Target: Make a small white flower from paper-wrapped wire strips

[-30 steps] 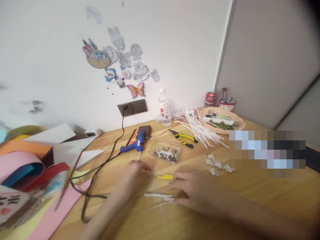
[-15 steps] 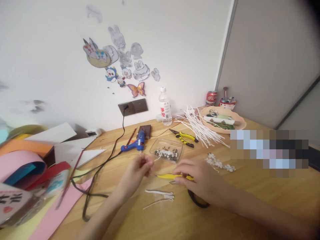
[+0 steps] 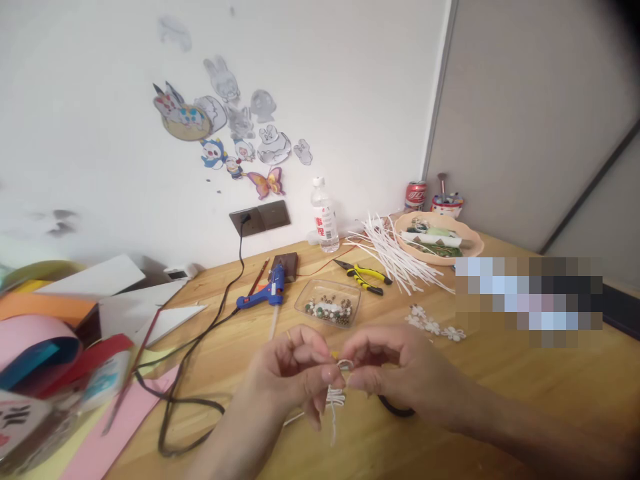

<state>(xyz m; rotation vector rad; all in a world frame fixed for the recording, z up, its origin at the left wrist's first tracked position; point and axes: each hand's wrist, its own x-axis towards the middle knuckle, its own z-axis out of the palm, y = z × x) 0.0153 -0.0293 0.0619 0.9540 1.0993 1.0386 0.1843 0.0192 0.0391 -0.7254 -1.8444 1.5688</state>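
Just in front of my chest, my left hand and my right hand meet fingertip to fingertip. Between them a short loop of white cord is pinched from both sides. A loose white end hangs below the left fingers. Under the hands, folded white cord lies on the wood, partly covered by the left hand. A black loop handle shows below my right hand; the rest of that tool is mostly hidden. Beyond the fingers stands a clear box of beads.
A blue glue gun with its black cable lies left. Yellow-black pliers, white cord strips and a pink tray are behind. White cord flowers lie right; coloured paper covers the left side.
My hands were apart, the left by the bead box with cord, the right above the yellow tool. Both have come together, and the right fingers now pinch the cord too. The view shifted slightly.
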